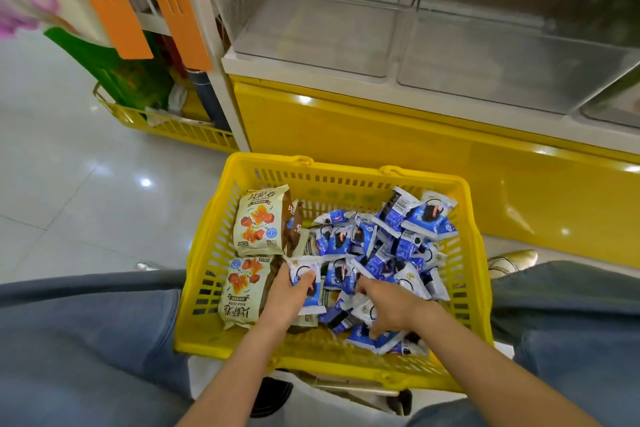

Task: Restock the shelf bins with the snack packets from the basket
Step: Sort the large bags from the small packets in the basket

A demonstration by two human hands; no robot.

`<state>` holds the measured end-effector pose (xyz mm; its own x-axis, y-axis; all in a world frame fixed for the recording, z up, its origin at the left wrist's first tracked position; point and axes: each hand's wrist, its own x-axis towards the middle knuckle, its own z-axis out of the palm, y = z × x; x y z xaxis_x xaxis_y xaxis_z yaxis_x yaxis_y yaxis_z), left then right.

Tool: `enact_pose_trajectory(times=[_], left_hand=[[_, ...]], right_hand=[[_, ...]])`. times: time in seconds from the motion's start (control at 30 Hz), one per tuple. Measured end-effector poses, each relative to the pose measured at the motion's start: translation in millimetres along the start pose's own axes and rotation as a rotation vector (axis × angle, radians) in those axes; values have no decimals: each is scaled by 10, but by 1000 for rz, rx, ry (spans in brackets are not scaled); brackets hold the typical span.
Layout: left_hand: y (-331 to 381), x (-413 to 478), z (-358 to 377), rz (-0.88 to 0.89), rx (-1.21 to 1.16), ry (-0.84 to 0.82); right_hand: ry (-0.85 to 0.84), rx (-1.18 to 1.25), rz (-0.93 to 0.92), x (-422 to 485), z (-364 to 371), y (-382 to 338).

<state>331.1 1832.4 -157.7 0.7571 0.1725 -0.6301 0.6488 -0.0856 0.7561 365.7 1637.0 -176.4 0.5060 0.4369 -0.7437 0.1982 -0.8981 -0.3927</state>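
A yellow plastic basket [221,229] stands on the floor between my knees. It holds several small blue-and-white snack packets [391,253] on its right side and cream packets with orange print [258,222] on its left. My left hand [285,298] grips a few blue-and-white packets [308,279] near the basket's middle. My right hand [388,308] reaches into the blue pile, its fingers curled round a white packet [363,310]. Clear shelf bins [322,24] sit above the yellow shelf base, behind the basket.
A second clear bin [502,69] lies to the right of the first. The yellow shelf base [398,146] rises just behind the basket. Another yellow basket [166,125] with green bags stands at the left by a white post. Grey floor tiles [86,191] spread to the left.
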Motion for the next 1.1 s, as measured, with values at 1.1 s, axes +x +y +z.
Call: enact_pose_trajectory(times=[1.1], left_hand=[[288,21,215,-103,-312,-409]], right_hand=[[642,275,323,-267,-264,220]])
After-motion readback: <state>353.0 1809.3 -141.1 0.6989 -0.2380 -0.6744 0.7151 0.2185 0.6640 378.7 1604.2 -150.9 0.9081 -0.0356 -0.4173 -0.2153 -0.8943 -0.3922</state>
